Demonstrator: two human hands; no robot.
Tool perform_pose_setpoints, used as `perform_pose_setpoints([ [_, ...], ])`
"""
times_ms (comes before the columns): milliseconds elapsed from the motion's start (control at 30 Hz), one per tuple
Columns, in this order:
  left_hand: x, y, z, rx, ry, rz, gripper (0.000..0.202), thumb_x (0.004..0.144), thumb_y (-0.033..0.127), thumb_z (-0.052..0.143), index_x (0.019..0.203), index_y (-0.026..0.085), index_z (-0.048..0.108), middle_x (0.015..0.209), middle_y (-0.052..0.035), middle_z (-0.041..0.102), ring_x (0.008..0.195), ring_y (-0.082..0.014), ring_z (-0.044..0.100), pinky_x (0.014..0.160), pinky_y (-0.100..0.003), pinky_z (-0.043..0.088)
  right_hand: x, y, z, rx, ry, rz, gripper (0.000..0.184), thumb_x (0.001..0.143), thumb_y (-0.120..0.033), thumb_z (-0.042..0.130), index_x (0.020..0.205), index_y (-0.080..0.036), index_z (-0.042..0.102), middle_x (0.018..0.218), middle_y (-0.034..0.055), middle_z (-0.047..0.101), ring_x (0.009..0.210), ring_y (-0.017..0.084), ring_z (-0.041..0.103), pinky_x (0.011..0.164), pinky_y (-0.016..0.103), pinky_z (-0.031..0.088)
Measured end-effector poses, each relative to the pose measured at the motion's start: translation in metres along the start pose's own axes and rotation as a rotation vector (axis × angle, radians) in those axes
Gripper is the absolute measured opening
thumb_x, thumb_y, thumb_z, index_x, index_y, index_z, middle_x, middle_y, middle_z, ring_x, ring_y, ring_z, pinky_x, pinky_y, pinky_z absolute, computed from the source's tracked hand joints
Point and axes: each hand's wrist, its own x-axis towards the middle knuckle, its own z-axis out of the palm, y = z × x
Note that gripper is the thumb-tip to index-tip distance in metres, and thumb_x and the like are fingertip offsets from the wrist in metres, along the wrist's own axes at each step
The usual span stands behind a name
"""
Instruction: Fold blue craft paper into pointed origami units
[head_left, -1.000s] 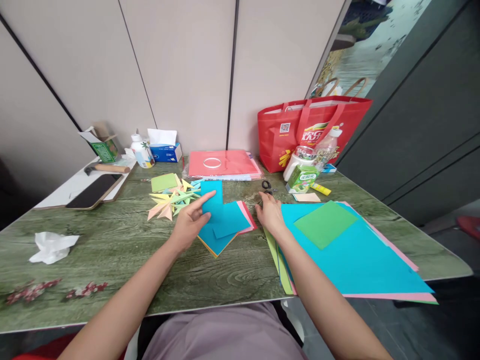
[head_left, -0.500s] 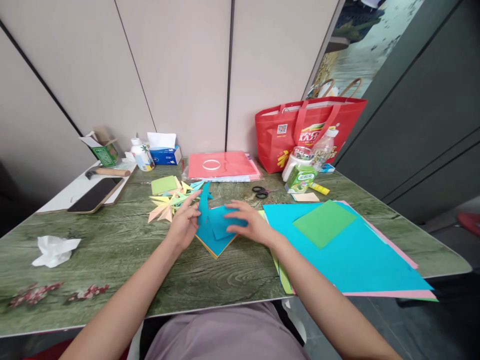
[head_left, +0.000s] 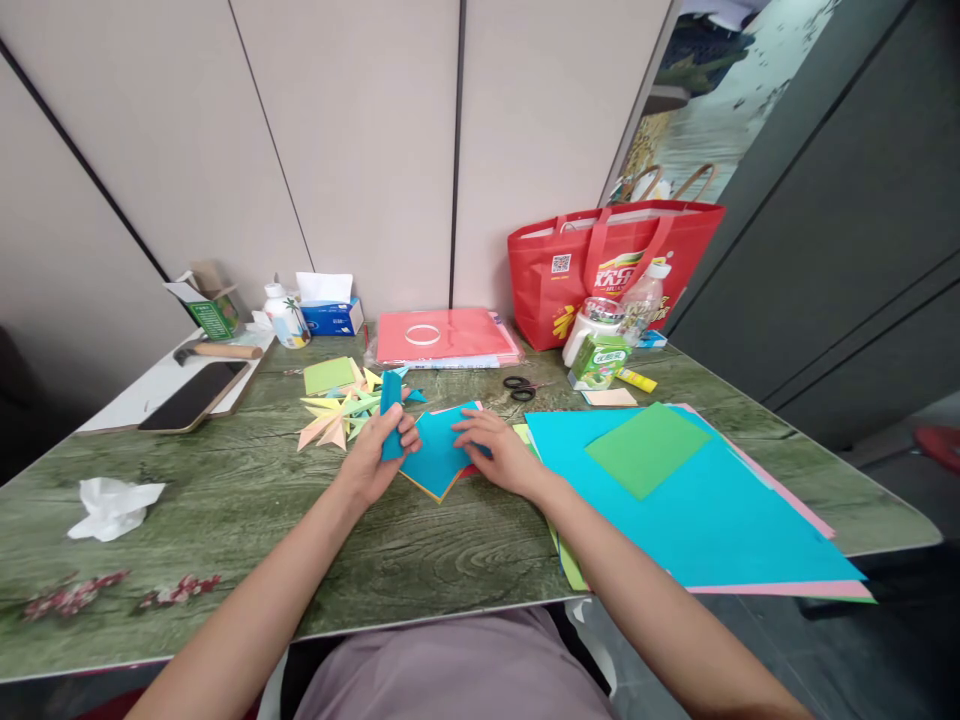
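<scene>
My left hand (head_left: 381,452) is closed around a folded blue strip of paper (head_left: 391,412), which stands upright between thumb and fingers. Beside it on the table lies a stack of square coloured paper (head_left: 436,448), blue on top, with orange and pink edges showing underneath. My right hand (head_left: 499,452) rests over the right side of this stack, fingers apart and slightly bent. Just beyond my left hand, a pile of folded paper pieces (head_left: 330,415) in yellow, peach, green and blue spreads out. A light green square sheet (head_left: 328,375) lies behind that pile.
Large blue sheets (head_left: 705,530) with a green square (head_left: 649,450) on top lie at right. Black scissors (head_left: 520,388), a green drink carton (head_left: 598,362) and a red bag (head_left: 551,290) stand or lie farther back. A phone (head_left: 195,397), hammer (head_left: 225,350) and crumpled tissue (head_left: 112,507) are left.
My left hand has lowered slightly and turned the blue strip upright, nearer to me. The smaller blue piece on the stack under my right hand no longer shows separately.
</scene>
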Motion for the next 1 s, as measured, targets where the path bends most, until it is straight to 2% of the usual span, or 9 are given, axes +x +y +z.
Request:
perform_pose_setpoints([
  [67,0.000,-0.001,0.000,0.028,-0.002,0.021,0.035,0.075,0.029,0.064,0.108,0.019,0.053,0.063,0.0047,0.044,0.053,-0.0072,0.043,0.054,-0.022,0.039,0.001,-0.013,0.003,0.027,-0.049,-0.095,0.025,0.080,-0.031,0.057,0.104,-0.024,0.063,0.122,0.0060,0.056,0.128,0.022,0.035,0.104,0.045,0.030],
  [167,0.000,-0.003,-0.001,0.075,0.013,0.034,0.038,0.075,0.032,0.064,0.109,0.020,0.051,0.066,0.0037,0.048,0.055,-0.0078,0.046,0.054,-0.023,0.040,0.002,-0.034,0.009,-0.053,-0.214,-0.209,0.037,0.079,-0.046,0.055,0.112,-0.030,0.059,0.136,0.0044,0.043,0.134,0.028,0.020,0.106,0.055,0.014],
  [300,0.000,-0.005,-0.001,0.138,0.006,0.050,0.049,0.070,0.047,0.065,0.108,0.019,0.051,0.073,0.0003,0.055,0.054,-0.0095,0.049,0.048,-0.023,0.039,0.001,-0.039,0.012,-0.084,-0.281,-0.120,0.037,0.081,-0.047,0.051,0.114,-0.032,0.057,0.133,0.0045,0.045,0.131,0.030,0.027,0.103,0.060,0.014],
  [500,-0.001,-0.008,-0.001,0.189,0.001,-0.016,0.050,0.071,0.047,0.064,0.110,0.018,0.052,0.075,-0.0022,0.059,0.057,-0.0119,0.053,0.046,-0.023,0.040,0.001,-0.018,0.010,-0.042,-0.122,0.037,0.020,0.080,-0.039,0.056,0.093,-0.026,0.065,0.122,0.0059,0.055,0.125,0.028,0.038,0.101,0.059,0.019],
  [633,-0.002,-0.010,-0.001,0.296,0.025,-0.051,0.032,0.070,0.036,0.068,0.093,0.015,0.059,0.073,-0.0028,0.062,0.062,-0.0138,0.058,0.054,-0.025,0.045,0.004,-0.017,0.010,0.123,0.240,0.091,0.016,0.083,-0.028,0.051,0.097,-0.022,0.058,0.099,0.0060,0.063,0.103,0.019,0.055,0.094,0.042,0.040],
  [700,-0.003,-0.013,-0.001,0.367,0.037,-0.074,0.028,0.067,0.031,0.071,0.086,0.014,0.060,0.071,-0.0033,0.063,0.061,-0.0146,0.059,0.055,-0.025,0.046,0.004,-0.020,0.008,0.137,0.373,0.043,0.019,0.082,-0.023,0.051,0.100,-0.022,0.056,0.103,0.0074,0.059,0.101,0.018,0.055,0.088,0.037,0.045],
  [767,-0.004,-0.015,0.000,0.388,0.060,-0.094,0.032,0.063,0.027,0.074,0.089,0.015,0.061,0.074,-0.0034,0.066,0.062,-0.0150,0.060,0.055,-0.025,0.047,0.003,-0.024,0.006,0.092,0.390,-0.042,0.025,0.080,-0.016,0.050,0.103,-0.023,0.057,0.114,0.0087,0.051,0.106,0.018,0.051,0.086,0.036,0.046],
  [867,-0.004,-0.016,0.000,0.353,0.058,-0.125,0.037,0.060,0.021,0.076,0.093,0.015,0.062,0.080,-0.0044,0.069,0.066,-0.0157,0.062,0.059,-0.026,0.048,0.001,-0.025,0.006,0.035,0.297,-0.150,0.036,0.077,-0.008,0.046,0.107,-0.026,0.057,0.128,0.0081,0.041,0.104,0.017,0.050,0.078,0.031,0.049],
  [1000,-0.003,-0.011,-0.002,0.283,0.043,-0.215,0.025,0.065,0.022,0.072,0.086,0.012,0.065,0.080,-0.0080,0.070,0.068,-0.0184,0.063,0.064,-0.030,0.049,0.001,-0.019,0.008,0.026,0.262,-0.154,0.029,0.077,-0.008,0.045,0.094,-0.025,0.062,0.121,0.0065,0.050,0.101,0.017,0.052,0.078,0.032,0.049],
])
